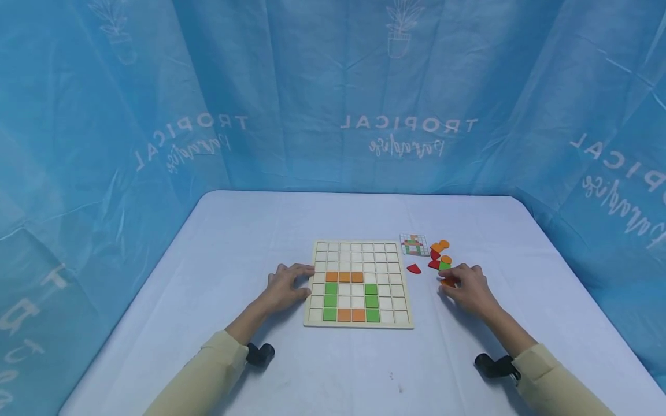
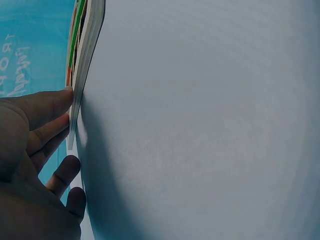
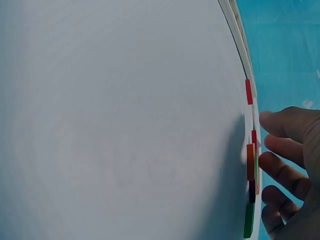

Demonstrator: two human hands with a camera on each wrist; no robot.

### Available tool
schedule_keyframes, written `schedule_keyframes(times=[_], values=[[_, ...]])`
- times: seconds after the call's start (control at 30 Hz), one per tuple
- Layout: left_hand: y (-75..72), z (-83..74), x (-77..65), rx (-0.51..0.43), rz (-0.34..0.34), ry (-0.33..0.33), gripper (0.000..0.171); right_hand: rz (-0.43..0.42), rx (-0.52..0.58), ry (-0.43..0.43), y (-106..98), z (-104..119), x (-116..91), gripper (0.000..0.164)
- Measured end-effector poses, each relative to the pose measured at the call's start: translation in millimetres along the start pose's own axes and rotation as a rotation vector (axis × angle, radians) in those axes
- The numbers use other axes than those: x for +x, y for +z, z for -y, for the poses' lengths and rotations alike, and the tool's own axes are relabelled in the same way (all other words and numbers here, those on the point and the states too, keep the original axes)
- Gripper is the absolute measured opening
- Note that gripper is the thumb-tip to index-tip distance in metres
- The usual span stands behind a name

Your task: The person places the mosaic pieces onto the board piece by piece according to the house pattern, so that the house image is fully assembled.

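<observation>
A pale wooden grid board point(image 1: 389, 267) lies on the table with orange and green square tiles set in some of its cells. At its left edge my left hand point(image 1: 284, 286) touches the rim with thumb and fingertips; the left wrist view shows the thumb point(image 2: 50, 107) against the board's side point(image 2: 85, 60). To the right of the board, my right hand point(image 1: 466, 287) hovers with thumb and fingers apart over a loose orange piece point(image 1: 447, 282), which it partly covers. Beside its fingertips lie a green piece point(image 1: 444, 266) and red pieces point(image 1: 434, 264).
A small pattern card point(image 1: 414, 245) lies at the board's upper right corner. Near it are orange pieces point(image 1: 443, 244) and a red fan-shaped piece point(image 1: 413, 268). A blue printed curtain point(image 1: 322, 156) surrounds the white-covered table point(image 1: 260, 225).
</observation>
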State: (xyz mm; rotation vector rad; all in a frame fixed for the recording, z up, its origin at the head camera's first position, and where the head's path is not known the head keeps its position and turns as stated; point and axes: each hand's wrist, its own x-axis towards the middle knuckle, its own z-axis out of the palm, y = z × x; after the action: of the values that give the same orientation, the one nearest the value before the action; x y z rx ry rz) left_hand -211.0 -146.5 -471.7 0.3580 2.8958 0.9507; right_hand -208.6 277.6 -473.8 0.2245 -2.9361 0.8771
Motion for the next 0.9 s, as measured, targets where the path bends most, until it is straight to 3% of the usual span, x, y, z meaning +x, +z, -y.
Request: schedule_keyframes(times=[0.37, 0.9], values=[[1.0, 1.2, 0.7, -0.003, -0.003, 0.005, 0.045, 0.031, -0.037, 0.02, -1, -7, -3, 0.034], [0.1, -0.3, -0.2, -0.002, -0.002, 0.005, 0.045, 0.008, -0.033, 0.027, 0, -12, -7, 0.022]])
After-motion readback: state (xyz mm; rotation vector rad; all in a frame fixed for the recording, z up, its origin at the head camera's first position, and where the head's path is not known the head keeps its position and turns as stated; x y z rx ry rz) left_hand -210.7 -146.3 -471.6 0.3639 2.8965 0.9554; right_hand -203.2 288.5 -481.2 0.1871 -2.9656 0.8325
